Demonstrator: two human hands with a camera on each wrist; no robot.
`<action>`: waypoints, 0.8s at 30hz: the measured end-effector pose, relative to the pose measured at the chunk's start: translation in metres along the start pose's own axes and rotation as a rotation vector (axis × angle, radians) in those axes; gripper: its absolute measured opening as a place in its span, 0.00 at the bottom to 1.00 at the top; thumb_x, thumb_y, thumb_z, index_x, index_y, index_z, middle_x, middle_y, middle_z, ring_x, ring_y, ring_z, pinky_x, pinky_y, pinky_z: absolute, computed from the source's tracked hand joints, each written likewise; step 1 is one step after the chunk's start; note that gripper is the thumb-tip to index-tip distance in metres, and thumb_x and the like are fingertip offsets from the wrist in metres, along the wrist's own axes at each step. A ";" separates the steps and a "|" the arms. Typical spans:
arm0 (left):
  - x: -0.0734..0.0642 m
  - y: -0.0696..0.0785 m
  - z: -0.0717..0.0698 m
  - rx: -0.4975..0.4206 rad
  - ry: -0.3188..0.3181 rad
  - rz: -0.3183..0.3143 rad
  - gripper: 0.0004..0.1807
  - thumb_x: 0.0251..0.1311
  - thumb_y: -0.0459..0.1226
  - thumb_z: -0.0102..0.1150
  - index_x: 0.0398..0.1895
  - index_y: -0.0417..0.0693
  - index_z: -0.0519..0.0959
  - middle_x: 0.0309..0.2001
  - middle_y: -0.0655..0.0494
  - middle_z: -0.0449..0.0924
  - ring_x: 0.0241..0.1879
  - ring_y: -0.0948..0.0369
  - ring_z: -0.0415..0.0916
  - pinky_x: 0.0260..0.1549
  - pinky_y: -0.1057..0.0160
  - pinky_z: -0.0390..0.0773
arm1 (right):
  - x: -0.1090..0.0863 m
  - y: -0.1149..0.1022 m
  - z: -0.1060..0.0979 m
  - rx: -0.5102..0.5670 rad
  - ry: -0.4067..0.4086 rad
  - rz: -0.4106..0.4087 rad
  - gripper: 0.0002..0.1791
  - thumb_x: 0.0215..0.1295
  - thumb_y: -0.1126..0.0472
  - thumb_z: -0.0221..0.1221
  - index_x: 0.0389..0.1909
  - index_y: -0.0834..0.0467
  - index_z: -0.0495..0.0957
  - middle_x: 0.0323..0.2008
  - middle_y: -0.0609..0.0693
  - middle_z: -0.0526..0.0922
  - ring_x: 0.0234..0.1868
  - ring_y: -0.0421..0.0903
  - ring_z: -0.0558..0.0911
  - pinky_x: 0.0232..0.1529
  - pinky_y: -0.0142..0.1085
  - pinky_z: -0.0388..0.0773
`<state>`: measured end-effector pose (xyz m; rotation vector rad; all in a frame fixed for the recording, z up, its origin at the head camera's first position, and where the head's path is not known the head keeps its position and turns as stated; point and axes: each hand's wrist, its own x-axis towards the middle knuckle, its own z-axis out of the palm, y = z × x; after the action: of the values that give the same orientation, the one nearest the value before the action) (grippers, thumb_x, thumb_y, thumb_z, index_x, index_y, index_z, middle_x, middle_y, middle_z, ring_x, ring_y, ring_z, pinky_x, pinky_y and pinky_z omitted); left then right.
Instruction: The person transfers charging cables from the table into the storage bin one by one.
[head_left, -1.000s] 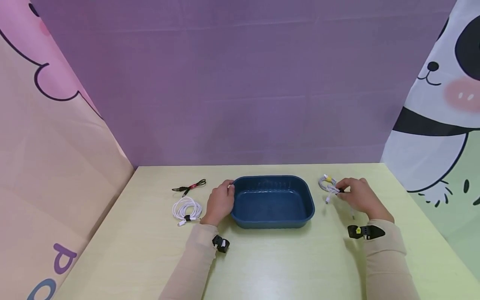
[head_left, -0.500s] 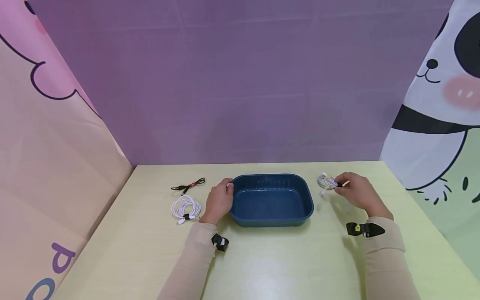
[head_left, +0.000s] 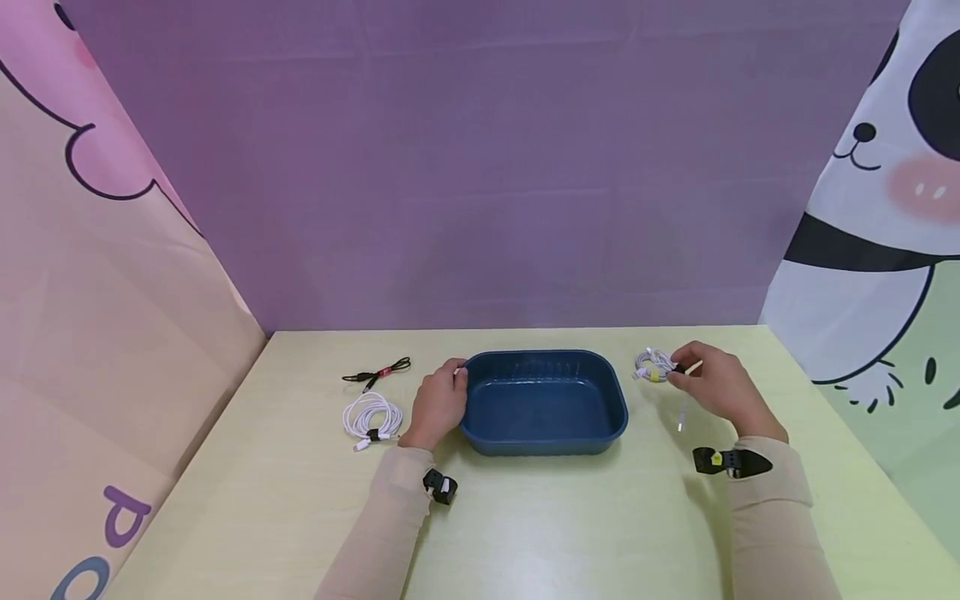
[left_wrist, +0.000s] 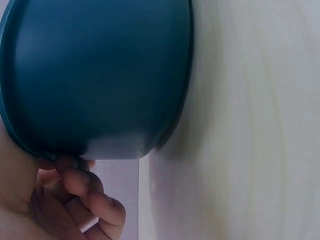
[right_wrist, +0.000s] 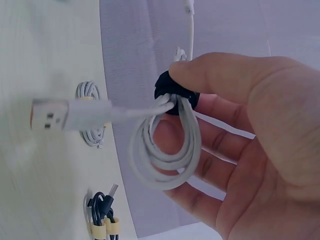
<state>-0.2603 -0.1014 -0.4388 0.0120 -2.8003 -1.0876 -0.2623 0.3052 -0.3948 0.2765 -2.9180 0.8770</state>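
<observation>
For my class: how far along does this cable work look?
Done: the white coil and black cable left of the blue bin are already bundled. In hand: the right hand holds a strapped white cable; the left hand grips the bin's rim. Remaining: no cable shows inside the bin; if they belong there, all the packing seems left.

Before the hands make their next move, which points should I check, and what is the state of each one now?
1. Right hand grips the white cable: ok.
2. Black strap goes around the cable's coil: ok.
3. Strap tight enough to stay on: cannot tell.
4. USB plug tucked into the coil: not ok, it sticks out.
5. Left hand holds the blue container at its rim: ok.
6. Blue container open side up: ok.
</observation>
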 end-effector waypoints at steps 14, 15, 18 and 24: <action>-0.002 0.001 0.000 -0.007 0.002 0.001 0.20 0.80 0.41 0.45 0.66 0.44 0.76 0.43 0.45 0.86 0.31 0.55 0.77 0.27 0.63 0.69 | -0.001 -0.002 -0.001 0.028 0.011 0.007 0.11 0.66 0.58 0.66 0.42 0.60 0.79 0.41 0.57 0.86 0.38 0.48 0.82 0.37 0.38 0.75; -0.002 0.001 0.000 -0.008 0.003 0.002 0.20 0.80 0.41 0.45 0.66 0.44 0.76 0.43 0.45 0.86 0.30 0.55 0.77 0.27 0.63 0.69 | -0.001 -0.003 -0.001 0.028 0.009 0.010 0.11 0.66 0.58 0.67 0.42 0.60 0.79 0.41 0.57 0.85 0.39 0.49 0.82 0.37 0.38 0.75; -0.002 0.001 0.000 -0.008 0.005 0.008 0.20 0.80 0.41 0.45 0.66 0.44 0.76 0.43 0.45 0.87 0.30 0.55 0.77 0.27 0.63 0.69 | -0.001 -0.003 -0.002 0.026 0.009 0.013 0.11 0.66 0.57 0.67 0.42 0.60 0.79 0.41 0.57 0.85 0.40 0.50 0.82 0.37 0.38 0.74; -0.003 0.001 -0.001 -0.013 0.005 0.008 0.20 0.80 0.41 0.45 0.66 0.43 0.76 0.45 0.45 0.87 0.31 0.55 0.77 0.28 0.63 0.70 | -0.001 -0.003 -0.001 0.016 0.017 0.009 0.11 0.66 0.56 0.66 0.41 0.59 0.80 0.40 0.56 0.85 0.39 0.50 0.82 0.36 0.38 0.75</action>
<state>-0.2576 -0.1007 -0.4375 0.0026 -2.7859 -1.1025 -0.2605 0.3040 -0.3923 0.2561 -2.8998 0.8996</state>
